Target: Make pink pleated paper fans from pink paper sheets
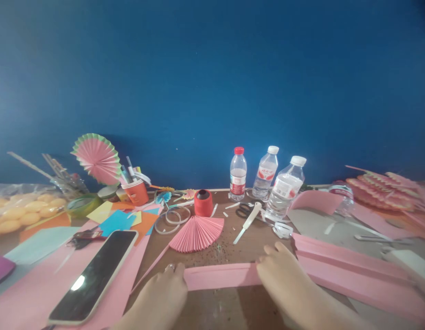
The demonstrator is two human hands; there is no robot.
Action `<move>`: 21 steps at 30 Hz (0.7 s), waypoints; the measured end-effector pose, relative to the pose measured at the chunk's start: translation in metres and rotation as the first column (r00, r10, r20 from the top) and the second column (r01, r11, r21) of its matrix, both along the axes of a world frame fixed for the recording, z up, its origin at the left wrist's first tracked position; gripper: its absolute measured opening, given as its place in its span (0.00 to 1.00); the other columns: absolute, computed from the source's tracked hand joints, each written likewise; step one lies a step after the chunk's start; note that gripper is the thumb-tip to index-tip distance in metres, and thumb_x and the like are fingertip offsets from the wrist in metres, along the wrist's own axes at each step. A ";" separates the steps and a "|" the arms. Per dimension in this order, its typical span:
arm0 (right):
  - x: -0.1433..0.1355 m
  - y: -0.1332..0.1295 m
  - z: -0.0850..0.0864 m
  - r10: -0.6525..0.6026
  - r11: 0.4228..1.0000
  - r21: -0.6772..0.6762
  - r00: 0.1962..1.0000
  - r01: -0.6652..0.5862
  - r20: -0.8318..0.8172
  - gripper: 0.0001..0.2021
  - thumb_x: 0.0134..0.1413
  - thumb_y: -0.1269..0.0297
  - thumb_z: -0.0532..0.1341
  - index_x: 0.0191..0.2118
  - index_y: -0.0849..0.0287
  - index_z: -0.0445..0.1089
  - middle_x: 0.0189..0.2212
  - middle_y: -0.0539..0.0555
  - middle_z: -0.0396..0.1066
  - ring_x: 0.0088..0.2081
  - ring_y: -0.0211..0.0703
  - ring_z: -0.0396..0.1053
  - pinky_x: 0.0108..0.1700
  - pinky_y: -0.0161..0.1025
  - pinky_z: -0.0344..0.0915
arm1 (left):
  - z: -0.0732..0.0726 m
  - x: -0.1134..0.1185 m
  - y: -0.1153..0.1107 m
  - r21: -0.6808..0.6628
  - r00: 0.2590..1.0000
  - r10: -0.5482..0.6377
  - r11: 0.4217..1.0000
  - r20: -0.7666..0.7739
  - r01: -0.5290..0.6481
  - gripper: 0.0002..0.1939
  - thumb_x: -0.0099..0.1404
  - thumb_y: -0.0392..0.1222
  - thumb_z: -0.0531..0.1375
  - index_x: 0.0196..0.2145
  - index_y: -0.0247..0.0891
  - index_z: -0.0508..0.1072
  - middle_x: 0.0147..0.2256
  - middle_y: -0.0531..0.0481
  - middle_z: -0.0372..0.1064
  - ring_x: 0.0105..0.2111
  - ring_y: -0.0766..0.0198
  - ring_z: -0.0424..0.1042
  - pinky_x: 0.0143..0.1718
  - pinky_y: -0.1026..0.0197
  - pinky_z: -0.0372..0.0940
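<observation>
A long strip of pink paper (pixel 222 276) lies across the brown table in front of me, with a fold line along its upper edge. My left hand (pixel 167 286) closes on its left end, a ring on one finger. At the other end my right hand (pixel 276 268) grips the strip with bent fingers. Just beyond the strip sits a pleated pink paper fan (pixel 198 234), partly spread. A red spool of thread (pixel 203 203) stands right behind that fan. More folded pink paper (pixel 353 270) lies to the right of my right hand.
Three water bottles (pixel 237 176) stand at the back, near a white-handled cutter (pixel 247 223) and black scissors (pixel 245 211). A phone (pixel 95 277) rests on pink sheets at left. An orange cup of pens (pixel 135 191) and a finished round fan (pixel 96 158) are behind it.
</observation>
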State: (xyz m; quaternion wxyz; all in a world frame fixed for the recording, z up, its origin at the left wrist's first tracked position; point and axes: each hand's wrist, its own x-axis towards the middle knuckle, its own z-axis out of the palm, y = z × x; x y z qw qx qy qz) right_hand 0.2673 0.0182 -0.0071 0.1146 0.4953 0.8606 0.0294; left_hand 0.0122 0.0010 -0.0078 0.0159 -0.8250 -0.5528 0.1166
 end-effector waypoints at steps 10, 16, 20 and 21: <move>-0.017 0.019 -0.024 0.125 0.985 0.145 0.974 -0.099 -0.186 0.05 0.48 0.76 0.60 0.27 0.61 0.73 0.26 0.57 0.71 0.34 0.47 0.66 0.32 0.40 0.53 | 0.005 0.006 0.027 -0.004 0.984 -0.076 0.997 0.160 0.077 0.12 0.62 0.35 0.50 0.31 0.34 0.73 0.32 0.42 0.70 0.36 0.56 0.70 0.43 0.53 0.60; -0.019 0.019 -0.027 0.006 1.000 0.028 0.929 0.005 -0.371 0.10 0.56 0.73 0.55 0.26 0.59 0.70 0.28 0.51 0.70 0.31 0.40 0.66 0.30 0.35 0.53 | -0.003 0.003 0.030 -0.023 0.966 -0.034 0.999 0.257 0.042 0.09 0.63 0.35 0.50 0.31 0.36 0.70 0.33 0.47 0.69 0.32 0.61 0.69 0.37 0.60 0.60; -0.017 0.018 -0.022 -0.070 0.996 -0.077 0.891 0.039 -0.449 0.12 0.58 0.73 0.51 0.29 0.59 0.70 0.30 0.51 0.70 0.32 0.39 0.67 0.33 0.34 0.54 | 0.002 0.001 0.028 -0.119 0.908 -0.025 0.989 0.419 0.082 0.13 0.65 0.33 0.45 0.31 0.38 0.68 0.29 0.53 0.68 0.28 0.66 0.66 0.30 0.65 0.58; -0.018 0.018 -0.022 -0.075 0.996 -0.083 0.888 0.042 -0.453 0.12 0.58 0.74 0.51 0.30 0.60 0.70 0.31 0.52 0.70 0.33 0.39 0.67 0.33 0.34 0.54 | 0.003 0.000 0.027 -0.131 0.901 -0.007 0.989 0.434 0.071 0.14 0.65 0.33 0.44 0.30 0.38 0.68 0.29 0.53 0.68 0.28 0.66 0.66 0.30 0.65 0.58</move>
